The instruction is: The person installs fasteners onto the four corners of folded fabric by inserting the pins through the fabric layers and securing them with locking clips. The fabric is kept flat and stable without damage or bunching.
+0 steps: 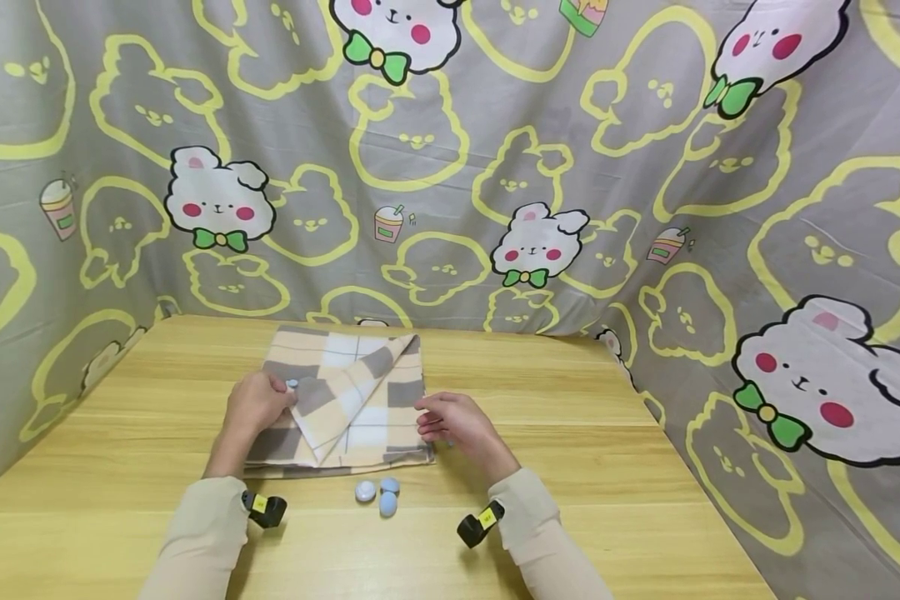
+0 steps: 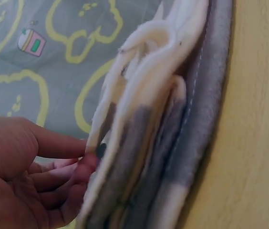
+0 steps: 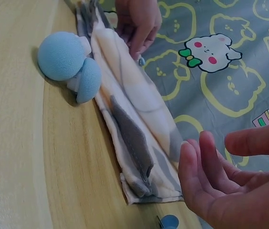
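A folded checked fleece blanket (image 1: 401,421) in beige, grey and white lies on the table, its top layer turned back in a slanting flap (image 1: 348,396). At the blanket's left side my left hand (image 1: 257,404) pinches its edge; the left wrist view shows thumb and fingertips (image 2: 90,160) at the layered edge. Right beside those fingertips is a small blue dome-topped piece (image 1: 292,383); whether it is attached to the fleece I cannot tell. My right hand (image 3: 234,176) is by the blanket's right edge, fingers loosely bent and apart, with nothing between them.
In front of the blanket lie a whitish round piece (image 1: 365,491) and two light-blue dome-topped pieces (image 1: 387,503) with pale bases. Another blue piece (image 3: 169,222) lies beside the blanket's right end. A patterned curtain (image 1: 435,192) surrounds the wooden table (image 1: 570,500) at the back and sides.
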A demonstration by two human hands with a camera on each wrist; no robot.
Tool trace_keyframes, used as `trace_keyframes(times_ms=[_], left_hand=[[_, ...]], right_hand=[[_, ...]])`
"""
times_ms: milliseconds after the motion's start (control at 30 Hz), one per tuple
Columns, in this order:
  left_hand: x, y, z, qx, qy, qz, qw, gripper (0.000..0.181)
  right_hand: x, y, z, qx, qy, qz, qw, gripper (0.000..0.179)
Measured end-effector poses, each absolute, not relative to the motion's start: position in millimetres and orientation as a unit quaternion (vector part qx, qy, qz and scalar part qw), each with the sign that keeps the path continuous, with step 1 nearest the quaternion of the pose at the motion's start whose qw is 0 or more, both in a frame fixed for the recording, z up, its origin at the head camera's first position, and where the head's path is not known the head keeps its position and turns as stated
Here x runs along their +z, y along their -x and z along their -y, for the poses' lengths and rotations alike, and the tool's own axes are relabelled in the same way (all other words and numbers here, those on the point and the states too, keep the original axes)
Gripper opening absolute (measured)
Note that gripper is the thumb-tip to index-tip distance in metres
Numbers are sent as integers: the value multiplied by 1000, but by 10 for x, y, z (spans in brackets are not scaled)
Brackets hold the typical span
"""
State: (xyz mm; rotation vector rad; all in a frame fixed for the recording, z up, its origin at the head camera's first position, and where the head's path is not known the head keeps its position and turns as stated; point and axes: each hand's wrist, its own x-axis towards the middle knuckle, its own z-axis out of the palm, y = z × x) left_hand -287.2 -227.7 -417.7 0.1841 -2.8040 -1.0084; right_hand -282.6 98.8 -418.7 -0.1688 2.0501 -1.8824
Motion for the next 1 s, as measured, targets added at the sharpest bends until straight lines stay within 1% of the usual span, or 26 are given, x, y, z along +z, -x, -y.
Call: trace_keyframes(times_ms=[133, 200, 333, 467, 567, 633, 833, 1000], left_hand=[[-4087, 2844, 2203, -327, -70, 937, 102, 23], [-4034, 2829, 2134, -326, -66, 935, 123, 23], [-3944, 2804, 1926, -329, -29, 930, 163, 17], [-3917, 2788, 1653, -338, 13, 926, 169, 10], [-3928, 2766, 1447, -330, 46, 929, 159, 8], [-3938, 2739, 1318, -324, 68, 933, 144, 8], [-3984, 2619, 1007, -328, 121, 934, 74, 11], [-4060, 2552, 846, -324, 154, 933, 21, 16]], right_hand=[[-4194, 2825, -980, -665, 59, -724, 176, 36], [-4198, 2828, -978, -665, 60, -723, 177, 36], [-4203, 2833, -977, -666, 60, -722, 181, 37], [-4219, 2837, -983, -667, 59, -720, 182, 37], [-4222, 2838, -987, -667, 60, -720, 183, 37], [-4217, 2839, -986, -667, 60, -719, 183, 37], [-4203, 2830, -970, -667, 57, -721, 179, 37], [-4199, 2827, -972, -662, 57, -726, 177, 36]])
